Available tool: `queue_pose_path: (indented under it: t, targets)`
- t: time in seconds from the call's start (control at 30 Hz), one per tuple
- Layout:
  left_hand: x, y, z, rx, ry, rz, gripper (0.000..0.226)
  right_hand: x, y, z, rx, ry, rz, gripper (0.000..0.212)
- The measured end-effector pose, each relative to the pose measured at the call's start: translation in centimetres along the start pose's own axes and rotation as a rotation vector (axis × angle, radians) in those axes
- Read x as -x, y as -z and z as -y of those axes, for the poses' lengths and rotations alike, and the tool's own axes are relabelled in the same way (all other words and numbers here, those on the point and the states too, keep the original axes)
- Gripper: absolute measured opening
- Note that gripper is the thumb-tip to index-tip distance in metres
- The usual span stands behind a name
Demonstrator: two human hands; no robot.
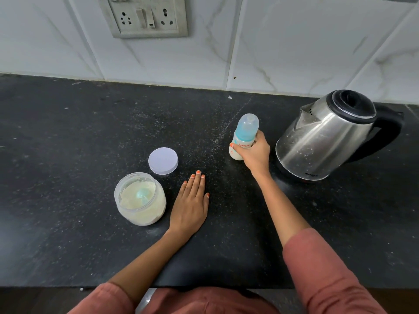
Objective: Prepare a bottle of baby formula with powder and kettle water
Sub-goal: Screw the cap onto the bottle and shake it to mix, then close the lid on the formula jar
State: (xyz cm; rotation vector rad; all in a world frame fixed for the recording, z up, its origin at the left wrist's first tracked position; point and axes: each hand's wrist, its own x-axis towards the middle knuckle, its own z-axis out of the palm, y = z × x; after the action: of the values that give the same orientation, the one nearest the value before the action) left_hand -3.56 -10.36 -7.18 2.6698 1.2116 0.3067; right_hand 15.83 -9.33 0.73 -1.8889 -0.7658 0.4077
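Your right hand (254,152) grips the capped bottle (244,132) upright near the kettle (326,134). Pale liquid shows inside, so filling seems done. Your left hand (190,205) lies flat on the tabletop (68,155). The powder jar (140,200) waits open for its lid (163,160).

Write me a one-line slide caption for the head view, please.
Right hand grips the capped baby bottle beside the steel kettle; left hand rests flat by the open powder jar.
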Motion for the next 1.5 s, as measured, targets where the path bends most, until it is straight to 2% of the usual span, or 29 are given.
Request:
queue_pose_path:
  t: [0.5, 0.73, 0.97, 1.1, 1.27, 1.5]
  targets:
    - [0.0, 0.3, -0.2, 0.003, 0.006, 0.021, 0.052, -0.6, -0.4, -1.1, -0.019, -0.033, 0.003, 0.066]
    - [0.0, 0.2, -0.1, 0.016, 0.009, 0.048, 0.053, 0.1, 0.0, -2.2, 0.012, -0.038, 0.062, 0.056]
    - [0.0, 0.5, -0.1, 0.063, -0.001, 0.053, 0.067, 2.7, 0.6, -4.4, 0.048, -0.086, 0.015, 0.061]
    - [0.0, 1.0, -0.1, 0.096, 0.016, 0.067, 0.052, 4.8, 1.0, -4.2, 0.005, -0.084, -0.005, 0.048]
    - [-0.1, 2.8, -0.5, 0.218, 0.026, 0.089, 0.052, 7.2, 0.5, -2.5, 0.009, 0.002, 0.064, 0.034]
    - [0.9, 7.6, -1.2, 0.312, -0.082, -0.101, 0.052, 9.2, -0.7, 1.6, -0.062, 0.079, 0.159, 0.025]
